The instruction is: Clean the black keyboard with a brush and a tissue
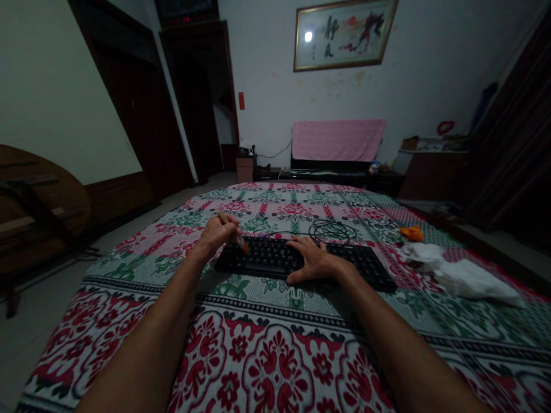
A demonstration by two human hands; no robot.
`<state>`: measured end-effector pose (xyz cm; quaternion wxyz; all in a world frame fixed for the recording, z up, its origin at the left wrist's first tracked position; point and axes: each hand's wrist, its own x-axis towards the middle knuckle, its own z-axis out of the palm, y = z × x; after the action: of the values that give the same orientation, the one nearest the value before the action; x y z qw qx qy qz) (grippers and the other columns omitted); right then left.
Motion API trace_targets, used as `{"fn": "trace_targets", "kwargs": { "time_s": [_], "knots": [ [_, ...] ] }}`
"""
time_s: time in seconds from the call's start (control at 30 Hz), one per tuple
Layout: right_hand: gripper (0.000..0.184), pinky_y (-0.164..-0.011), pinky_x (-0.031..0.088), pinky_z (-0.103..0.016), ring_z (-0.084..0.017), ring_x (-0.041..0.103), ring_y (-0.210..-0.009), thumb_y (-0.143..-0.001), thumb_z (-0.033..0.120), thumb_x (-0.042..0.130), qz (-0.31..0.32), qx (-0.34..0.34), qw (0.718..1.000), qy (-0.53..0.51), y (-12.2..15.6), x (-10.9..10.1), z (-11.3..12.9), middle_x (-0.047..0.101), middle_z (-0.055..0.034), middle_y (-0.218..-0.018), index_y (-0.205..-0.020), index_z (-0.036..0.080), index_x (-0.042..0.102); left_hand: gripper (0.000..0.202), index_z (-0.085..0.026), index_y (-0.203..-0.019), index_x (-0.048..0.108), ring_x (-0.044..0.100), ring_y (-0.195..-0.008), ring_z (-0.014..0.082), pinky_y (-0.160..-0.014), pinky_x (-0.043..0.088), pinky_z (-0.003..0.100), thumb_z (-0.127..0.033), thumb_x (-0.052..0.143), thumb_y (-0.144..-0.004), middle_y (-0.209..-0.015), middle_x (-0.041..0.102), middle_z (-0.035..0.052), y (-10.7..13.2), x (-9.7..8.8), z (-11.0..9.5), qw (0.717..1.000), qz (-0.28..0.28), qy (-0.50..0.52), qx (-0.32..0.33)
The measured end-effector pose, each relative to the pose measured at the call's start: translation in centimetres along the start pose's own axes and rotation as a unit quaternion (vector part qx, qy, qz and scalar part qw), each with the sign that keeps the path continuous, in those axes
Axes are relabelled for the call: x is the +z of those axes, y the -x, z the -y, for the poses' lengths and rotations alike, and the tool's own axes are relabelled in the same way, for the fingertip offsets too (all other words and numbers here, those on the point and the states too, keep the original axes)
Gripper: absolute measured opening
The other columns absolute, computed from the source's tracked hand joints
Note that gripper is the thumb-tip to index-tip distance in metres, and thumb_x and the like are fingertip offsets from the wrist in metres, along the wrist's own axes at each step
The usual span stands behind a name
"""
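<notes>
A black computer keyboard (267,255) lies on the patterned tablecloth in front of me. My left hand (217,232) is closed around a small brush (241,243) with a light handle. The brush's reddish-brown bristles point down at the keys on the keyboard's left part. My right hand (314,258) rests on the middle of the keyboard, fingers spread, with the thumb near the front edge. It covers some of the keys. Behind the keyboard lies its coiled black cable (331,230).
On the right of the patterned cloth (284,367) lie a crumpled white plastic bag (469,278) and an orange crumpled item (412,233). Farther back, a pink towel (338,139) drapes over a screen on a low cabinet. A folded round tabletop (38,212) leans at the left.
</notes>
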<state>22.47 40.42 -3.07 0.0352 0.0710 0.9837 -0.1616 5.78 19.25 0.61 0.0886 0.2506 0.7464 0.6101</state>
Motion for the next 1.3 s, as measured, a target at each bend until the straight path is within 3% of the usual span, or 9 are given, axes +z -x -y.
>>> {"fn": "trace_targets", "kwargs": {
  "time_s": [0.13, 0.33, 0.57, 0.7, 0.77, 0.93, 1.03, 1.17, 1.3],
  "knots": [
    [0.109, -0.103, 0.005, -0.068, -0.038, 0.008, -0.137, -0.049, 0.067, 0.071, -0.001, 0.003, 1.000, 0.003, 0.1, -0.1, 0.2, 0.015, -0.0091, -0.152, -0.141, 0.026, 0.029, 0.021, -0.016, -0.073, 0.051, 0.050, -0.043, 0.0111, -0.042, 0.036, 0.021, -0.016, 0.055, -0.052, -0.057, 0.061, -0.0006, 0.2, 0.7, 0.5, 0.998, 0.053, 0.017, -0.015],
    [0.110, -0.104, 0.003, -0.068, -0.039, 0.006, -0.137, -0.050, 0.068, 0.070, 0.004, 0.000, 1.000, 0.002, 0.0, 0.0, 0.0, 0.015, -0.0095, -0.152, -0.142, 0.025, 0.027, 0.020, -0.016, -0.070, 0.055, 0.051, -0.042, 0.0131, -0.041, 0.036, 0.022, -0.011, 0.047, -0.052, -0.049, 0.056, -0.0012, -0.5, -1.5, -0.1, 0.986, -0.101, -0.133, -0.022],
    [0.111, -0.103, 0.004, -0.068, -0.039, 0.007, -0.137, -0.049, 0.069, 0.070, 0.003, 0.004, 1.000, 0.003, 0.0, -0.1, 0.1, 0.015, -0.0095, -0.152, -0.142, 0.027, 0.027, 0.022, -0.018, -0.074, 0.052, 0.047, -0.040, 0.0115, -0.039, 0.033, 0.022, -0.013, 0.046, -0.053, -0.052, 0.058, -0.0024, 0.0, -0.4, -0.3, 0.998, 0.019, -0.060, -0.006],
    [0.109, -0.104, 0.003, -0.067, -0.039, 0.008, -0.137, -0.050, 0.066, 0.070, -0.001, 0.002, 1.000, 0.000, 0.1, -0.1, 0.2, 0.016, -0.0100, -0.151, -0.142, 0.026, 0.029, 0.017, -0.017, -0.070, 0.056, 0.054, -0.047, 0.0148, -0.044, 0.036, 0.023, -0.014, 0.049, -0.054, -0.051, 0.058, -0.0003, -0.7, -1.4, 0.1, 0.974, -0.096, -0.205, -0.014],
    [0.109, -0.104, 0.003, -0.067, -0.039, 0.007, -0.137, -0.050, 0.066, 0.071, 0.000, 0.003, 1.000, 0.000, 0.1, -0.1, 0.1, 0.015, -0.0101, -0.151, -0.142, 0.026, 0.028, 0.020, -0.017, -0.072, 0.057, 0.055, -0.049, 0.0150, -0.045, 0.037, 0.023, -0.014, 0.051, -0.054, -0.053, 0.059, 0.0000, -0.7, -1.6, -0.2, 0.975, -0.114, -0.191, -0.008],
    [0.104, -0.105, 0.004, -0.064, -0.038, 0.012, -0.136, -0.053, 0.067, 0.069, -0.035, -0.023, 0.999, -0.009, 0.0, -0.1, 0.4, 0.020, -0.0128, -0.150, -0.140, 0.024, 0.033, 0.016, -0.015, -0.068, 0.052, 0.050, -0.042, 0.0102, -0.040, 0.035, 0.021, -0.014, 0.051, -0.052, -0.058, 0.061, 0.0003, 0.6, 0.2, -1.2, 1.000, 0.013, 0.021, 0.007],
    [0.076, -0.106, 0.020, -0.053, -0.031, 0.031, -0.130, -0.067, 0.058, 0.066, -0.129, -0.094, 0.986, -0.039, -0.3, -0.1, 1.1, 0.036, -0.0115, -0.142, -0.132, 0.025, 0.045, 0.013, -0.014, -0.066, 0.053, 0.054, -0.047, 0.0107, -0.043, 0.039, 0.021, -0.016, 0.056, -0.054, -0.060, 0.062, 0.0007, 1.0, 1.2, -1.1, 0.996, 0.065, 0.061, 0.006],
    [0.034, -0.084, 0.040, -0.033, -0.020, 0.055, -0.094, -0.077, 0.032, 0.063, -0.220, -0.167, 0.959, -0.070, -0.8, -0.1, 2.1, 0.062, -0.0044, -0.101, -0.111, 0.025, 0.062, 0.019, -0.014, -0.073, 0.054, 0.059, -0.055, 0.0116, -0.049, 0.044, 0.021, -0.020, 0.064, -0.058, -0.065, 0.064, 0.0013, 0.9, 1.7, -0.7, 0.989, 0.100, 0.109, 0.002],
    [0.018, -0.065, 0.036, -0.024, -0.014, 0.050, -0.071, -0.080, 0.026, 0.058, -0.246, -0.178, 0.950, -0.074, -1.1, 0.1, 2.9, 0.056, 0.0006, -0.074, -0.095, 0.023, 0.067, 0.023, -0.014, -0.075, 0.054, 0.059, -0.056, 0.0118, -0.050, 0.043, 0.021, -0.024, 0.068, -0.060, -0.064, 0.064, 0.0018, 1.2, 2.2, -0.6, 0.981, 0.148, 0.122, 0.003]
  ]
}}
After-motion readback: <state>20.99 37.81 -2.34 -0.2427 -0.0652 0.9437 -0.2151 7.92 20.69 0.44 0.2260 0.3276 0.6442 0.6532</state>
